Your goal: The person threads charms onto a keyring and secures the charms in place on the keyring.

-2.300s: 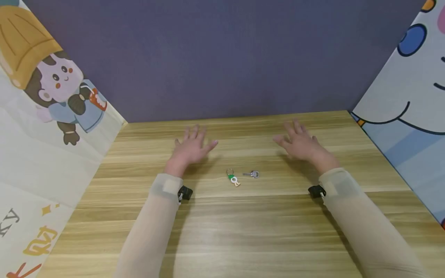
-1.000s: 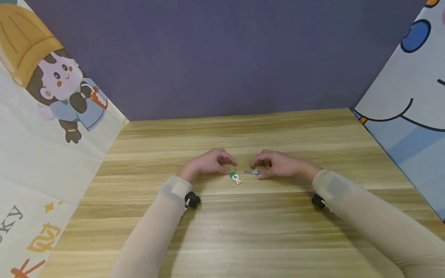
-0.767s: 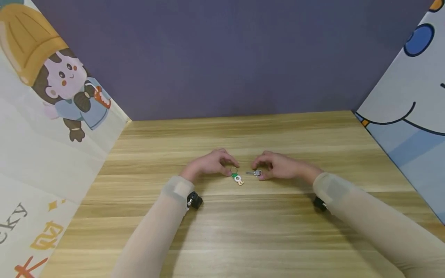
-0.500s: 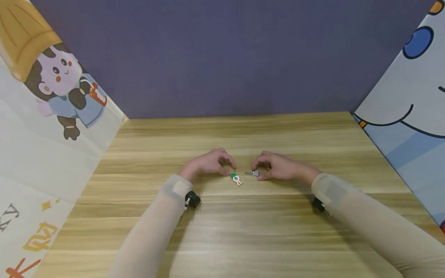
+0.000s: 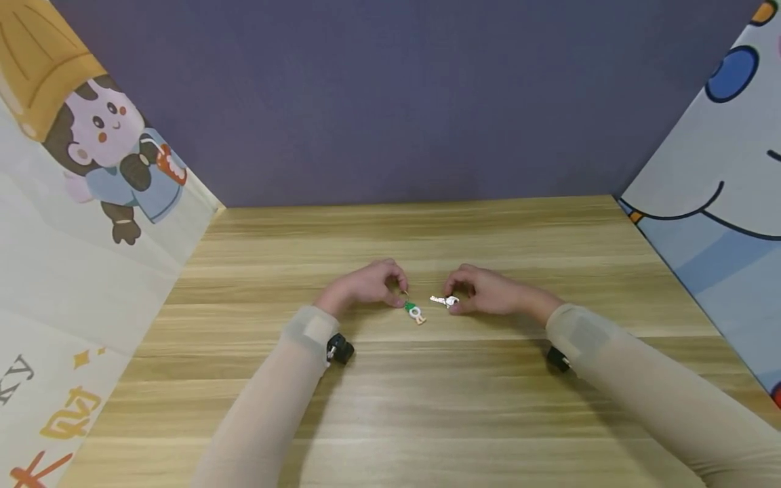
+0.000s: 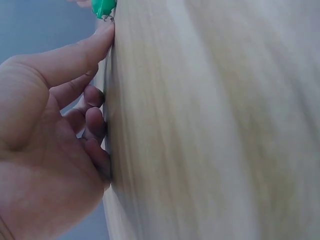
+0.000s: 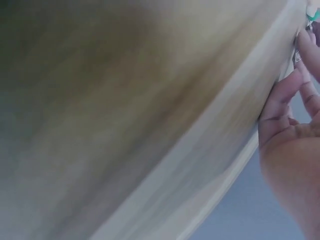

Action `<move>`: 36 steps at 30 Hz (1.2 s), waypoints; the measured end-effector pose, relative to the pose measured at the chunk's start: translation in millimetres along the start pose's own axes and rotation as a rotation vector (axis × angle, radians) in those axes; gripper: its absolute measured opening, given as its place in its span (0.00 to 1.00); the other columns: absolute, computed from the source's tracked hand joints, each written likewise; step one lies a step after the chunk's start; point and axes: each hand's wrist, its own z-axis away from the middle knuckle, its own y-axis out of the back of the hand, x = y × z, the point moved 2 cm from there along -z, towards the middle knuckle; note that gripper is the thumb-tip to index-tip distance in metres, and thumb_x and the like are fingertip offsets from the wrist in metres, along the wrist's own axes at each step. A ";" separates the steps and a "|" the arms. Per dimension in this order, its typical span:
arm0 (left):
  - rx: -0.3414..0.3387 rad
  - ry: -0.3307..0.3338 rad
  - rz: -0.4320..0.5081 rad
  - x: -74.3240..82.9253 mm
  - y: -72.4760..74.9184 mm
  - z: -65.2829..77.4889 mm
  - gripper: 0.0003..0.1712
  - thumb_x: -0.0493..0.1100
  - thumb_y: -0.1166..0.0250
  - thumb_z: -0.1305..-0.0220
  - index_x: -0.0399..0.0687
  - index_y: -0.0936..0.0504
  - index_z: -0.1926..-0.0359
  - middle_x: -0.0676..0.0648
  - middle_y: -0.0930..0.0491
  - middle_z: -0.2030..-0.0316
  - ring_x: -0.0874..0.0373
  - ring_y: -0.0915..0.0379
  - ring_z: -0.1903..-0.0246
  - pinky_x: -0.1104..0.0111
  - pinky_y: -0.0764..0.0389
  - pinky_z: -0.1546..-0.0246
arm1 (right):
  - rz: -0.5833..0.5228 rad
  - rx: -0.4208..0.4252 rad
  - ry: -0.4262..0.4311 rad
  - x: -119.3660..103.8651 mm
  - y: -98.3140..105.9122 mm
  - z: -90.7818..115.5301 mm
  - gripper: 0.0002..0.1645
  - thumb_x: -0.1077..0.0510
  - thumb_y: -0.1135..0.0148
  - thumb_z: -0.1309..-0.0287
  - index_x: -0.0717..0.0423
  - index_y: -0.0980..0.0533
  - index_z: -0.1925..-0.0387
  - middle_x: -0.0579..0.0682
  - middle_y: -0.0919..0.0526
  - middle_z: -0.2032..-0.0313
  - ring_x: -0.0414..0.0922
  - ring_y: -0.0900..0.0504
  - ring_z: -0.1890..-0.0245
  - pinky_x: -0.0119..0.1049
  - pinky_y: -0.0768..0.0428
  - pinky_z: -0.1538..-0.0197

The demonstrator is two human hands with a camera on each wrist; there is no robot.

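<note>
Green-and-white figure keychain near shiny silver key

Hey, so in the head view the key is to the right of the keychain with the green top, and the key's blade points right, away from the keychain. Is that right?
Not quite: the head view shows the blade pointing left, toward the keychain's side. The key is indeed to the right of the green-topped keychain.
</note>
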 end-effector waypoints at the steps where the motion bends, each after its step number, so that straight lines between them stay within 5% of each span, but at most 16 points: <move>1: 0.001 0.003 0.005 -0.2 0.6 0.7 0.13 0.42 0.21 0.38 0.49 0.15 0.56 0.47 0.24 0.49 0.52 0.31 0.45 0.59 0.29 0.37 | -0.007 0.004 0.002 0.0 -0.1 -0.5 0.16 0.50 0.23 0.36 0.47 0.18 0.50 0.50 0.20 0.52 0.45 0.26 0.57 0.35 0.25 0.53; 7: -0.005 -0.010 0.013 1.1 2.9 3.5 0.10 0.41 0.23 0.36 0.46 0.14 0.58 0.47 0.22 0.50 0.53 0.27 0.46 0.60 0.25 0.35 | -0.083 0.000 -0.037 0.4 4.4 0.0 0.14 0.50 0.29 0.30 0.52 0.20 0.51 0.51 0.17 0.57 0.44 0.23 0.62 0.33 0.20 0.61; 11: 0.036 -0.024 -0.005 4.7 6.0 1.9 0.04 0.38 0.27 0.32 0.45 0.15 0.60 0.48 0.16 0.55 0.55 0.21 0.52 0.63 0.18 0.42 | -0.129 0.041 -0.054 -2.4 11.3 1.8 0.16 0.47 0.29 0.30 0.53 0.19 0.51 0.51 0.14 0.57 0.44 0.19 0.61 0.34 0.18 0.60; 17: 0.237 -0.035 0.109 18.6 14.1 2.2 0.03 0.36 0.31 0.28 0.44 0.18 0.62 0.44 0.12 0.62 0.53 0.16 0.66 0.64 0.14 0.62 | -0.226 0.183 -0.004 -15.4 25.6 5.9 0.16 0.52 0.29 0.30 0.58 0.19 0.50 0.54 0.11 0.46 0.46 0.14 0.44 0.36 0.16 0.40; 22: 0.455 -0.095 0.247 40.6 21.0 11.3 0.02 0.35 0.32 0.26 0.41 0.14 0.56 0.42 0.11 0.61 0.49 0.13 0.67 0.50 0.09 0.61 | -0.396 0.294 -0.004 -27.2 37.6 10.9 0.18 0.53 0.29 0.30 0.59 0.22 0.46 0.51 0.10 0.50 0.42 0.10 0.50 0.31 0.12 0.44; 25: 0.558 -0.157 0.270 59.4 26.1 20.1 0.04 0.35 0.31 0.27 0.41 0.12 0.55 0.41 0.10 0.61 0.48 0.11 0.65 0.53 0.08 0.60 | -0.435 0.383 -0.002 -38.3 44.3 15.1 0.21 0.55 0.26 0.33 0.59 0.22 0.44 0.45 0.11 0.55 0.39 0.11 0.54 0.32 0.11 0.48; 36: 0.681 -0.150 0.425 111.7 22.6 48.7 0.10 0.33 0.30 0.29 0.40 0.10 0.50 0.40 0.08 0.55 0.53 0.09 0.59 0.67 0.08 0.56 | -0.473 0.626 0.172 -89.6 41.5 31.2 0.20 0.64 0.28 0.33 0.61 0.17 0.41 0.37 0.12 0.60 0.40 0.13 0.65 0.31 0.13 0.62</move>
